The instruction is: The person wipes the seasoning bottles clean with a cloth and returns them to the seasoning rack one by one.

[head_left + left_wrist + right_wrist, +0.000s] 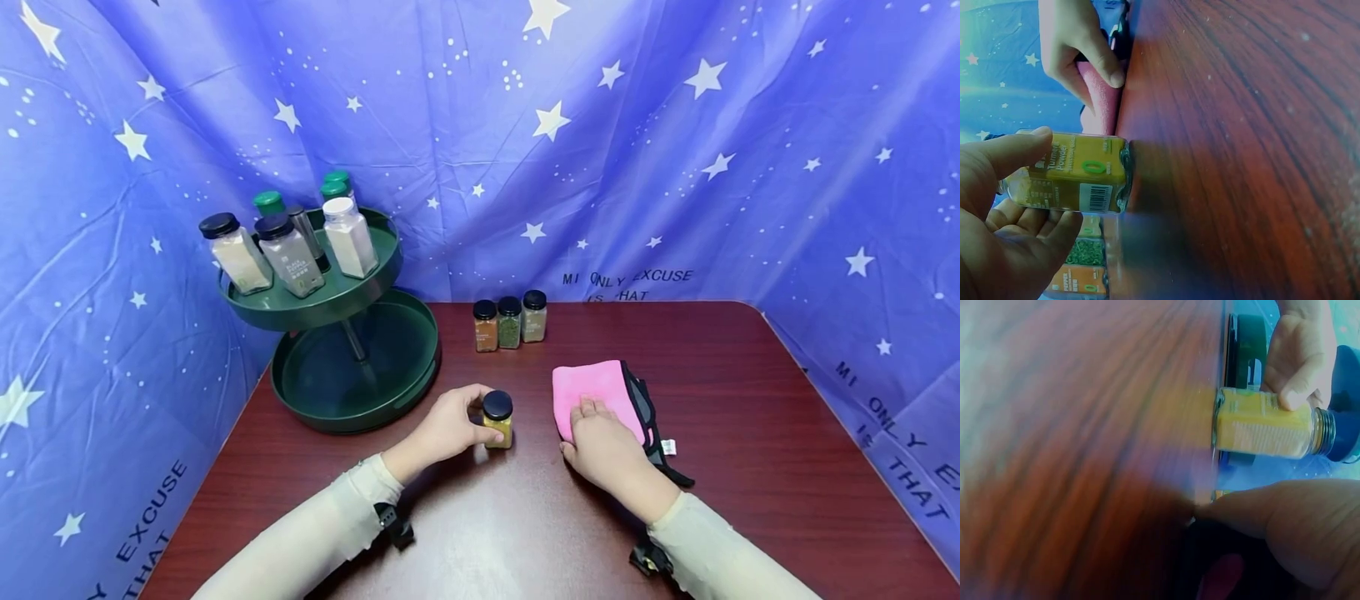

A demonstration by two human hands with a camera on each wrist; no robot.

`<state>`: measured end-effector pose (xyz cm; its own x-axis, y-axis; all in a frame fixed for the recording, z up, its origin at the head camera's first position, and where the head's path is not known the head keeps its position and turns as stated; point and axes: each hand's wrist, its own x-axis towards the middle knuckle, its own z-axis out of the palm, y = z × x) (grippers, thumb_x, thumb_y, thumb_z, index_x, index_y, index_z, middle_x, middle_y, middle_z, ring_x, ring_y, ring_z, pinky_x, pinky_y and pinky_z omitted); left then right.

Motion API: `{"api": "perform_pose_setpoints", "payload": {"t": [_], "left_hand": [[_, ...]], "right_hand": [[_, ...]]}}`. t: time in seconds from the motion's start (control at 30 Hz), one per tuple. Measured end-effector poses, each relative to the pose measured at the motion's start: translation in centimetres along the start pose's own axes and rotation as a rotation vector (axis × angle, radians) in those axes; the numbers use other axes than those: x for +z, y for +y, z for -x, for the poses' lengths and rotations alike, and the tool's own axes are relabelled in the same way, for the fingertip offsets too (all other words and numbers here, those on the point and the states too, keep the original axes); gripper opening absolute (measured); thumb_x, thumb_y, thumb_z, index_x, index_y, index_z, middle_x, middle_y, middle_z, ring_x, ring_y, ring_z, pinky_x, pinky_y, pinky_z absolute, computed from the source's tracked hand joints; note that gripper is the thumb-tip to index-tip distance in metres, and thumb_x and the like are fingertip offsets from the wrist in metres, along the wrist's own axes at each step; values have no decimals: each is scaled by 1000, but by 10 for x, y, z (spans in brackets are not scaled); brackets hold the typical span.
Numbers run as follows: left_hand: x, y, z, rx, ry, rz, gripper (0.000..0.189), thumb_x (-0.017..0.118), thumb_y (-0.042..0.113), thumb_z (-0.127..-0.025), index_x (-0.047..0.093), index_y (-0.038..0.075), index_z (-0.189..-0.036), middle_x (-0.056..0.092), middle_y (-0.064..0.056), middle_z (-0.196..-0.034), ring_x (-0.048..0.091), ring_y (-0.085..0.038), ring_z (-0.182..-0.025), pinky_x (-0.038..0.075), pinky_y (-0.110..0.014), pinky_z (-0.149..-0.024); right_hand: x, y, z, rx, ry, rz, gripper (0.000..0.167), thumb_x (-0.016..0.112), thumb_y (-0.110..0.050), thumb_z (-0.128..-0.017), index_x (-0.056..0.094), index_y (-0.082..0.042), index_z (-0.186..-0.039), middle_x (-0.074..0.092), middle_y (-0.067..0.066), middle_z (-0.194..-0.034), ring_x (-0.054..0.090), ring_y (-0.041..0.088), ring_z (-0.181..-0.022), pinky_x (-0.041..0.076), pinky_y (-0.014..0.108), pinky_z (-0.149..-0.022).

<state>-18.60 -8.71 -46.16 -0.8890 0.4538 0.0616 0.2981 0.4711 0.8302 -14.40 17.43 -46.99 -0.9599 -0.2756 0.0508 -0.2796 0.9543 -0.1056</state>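
Note:
My left hand (450, 425) holds a small jar of turmeric powder (498, 432) with a black lid, thumb on one side and fingers on the other. The jar stands upright, its base right at the tabletop, and its yellow label faces the left wrist camera (1079, 165). To the right, my right hand (607, 446) rests on a folded pink cloth (588, 382) with black trim. Its fingers lie over the pink top, and the thumb is at the near left edge. In the right wrist view, the thumb (1241, 509) hides much of the cloth.
A two-tier dark green turntable rack (352, 417) stands at the left, with several jars, including a white-lidded jar (350, 242), on its upper tier. Behind the turmeric, an orange spice jar (486, 333), a green herb jar (509, 329) and a pale one (534, 323) stand in a row.

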Motion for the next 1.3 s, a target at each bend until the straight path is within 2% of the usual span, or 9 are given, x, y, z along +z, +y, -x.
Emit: {"api": "perform_pose_setpoints", "payload": {"t": [0.13,0.23,0.3,0.37,0.5,0.7,0.87,1.07,1.3], "left_hand": [[0,-1,0,-4,8,-4,43,90,15,-78,69,14,-115,74,4,-106,69,-12,-99,54,-35,-91],[0,-2,0,-4,11,-11,42,90,15,-78,69,15,-114,74,5,-106,69,-12,-99,54,-36,-92],[0,-3,0,-5,12,-14,41,90,16,-78,69,15,-114,74,5,-105,69,-12,-100,54,-36,-92],[0,-3,0,-5,13,-16,41,90,16,-78,69,15,-113,74,5,-105,68,-12,-100,54,-36,-92],[1,-4,1,-16,10,-12,40,90,17,-78,70,16,-112,74,6,-103,67,-11,-99,53,-36,-92],[1,-5,1,-31,2,6,39,91,19,-77,70,16,-110,75,7,-101,69,-9,-98,54,-36,-92],[0,-5,0,-47,-8,6,40,92,19,-76,71,15,-109,75,7,-100,69,-9,-98,55,-37,-92],[-2,-5,-1,-48,-12,-8,39,92,20,-75,71,16,-107,75,8,-99,68,-7,-96,54,-33,-90],[-2,-4,-2,-46,-17,7,38,92,23,-76,71,18,-107,75,10,-98,68,-7,-97,53,-34,-91]], "right_hand": [[-3,4,-4,-9,32,-26,48,70,-18,-89,63,13,-126,62,32,-133,58,45,-128,45,54,-108],[-4,11,-8,35,76,-100,21,63,-14,-89,70,3,-98,72,20,-98,70,34,-94,56,49,-83],[-5,16,-11,78,114,-171,13,60,-14,-88,62,-7,-77,61,7,-71,60,26,-68,50,43,-62],[-6,21,-14,118,155,-242,25,59,-15,-88,46,-15,-67,37,-2,-60,40,19,-55,35,37,-51],[-10,29,-17,177,215,-388,29,58,-16,-89,40,-15,-65,27,-6,-61,30,16,-57,29,31,-52],[-20,34,-17,320,220,-643,18,55,-19,-92,61,-11,-77,58,4,-74,51,21,-75,42,31,-66],[-24,33,-19,421,183,-968,21,55,-18,-95,68,-1,-95,63,3,-84,55,14,-86,45,23,-74],[-28,28,-20,420,173,-1339,20,52,-13,-97,69,-4,-93,62,-9,-78,57,4,-82,48,19,-74],[-30,14,-22,383,182,-1520,25,51,-7,-96,65,-16,-79,60,-9,-73,57,6,-77,49,21,-71]]}}
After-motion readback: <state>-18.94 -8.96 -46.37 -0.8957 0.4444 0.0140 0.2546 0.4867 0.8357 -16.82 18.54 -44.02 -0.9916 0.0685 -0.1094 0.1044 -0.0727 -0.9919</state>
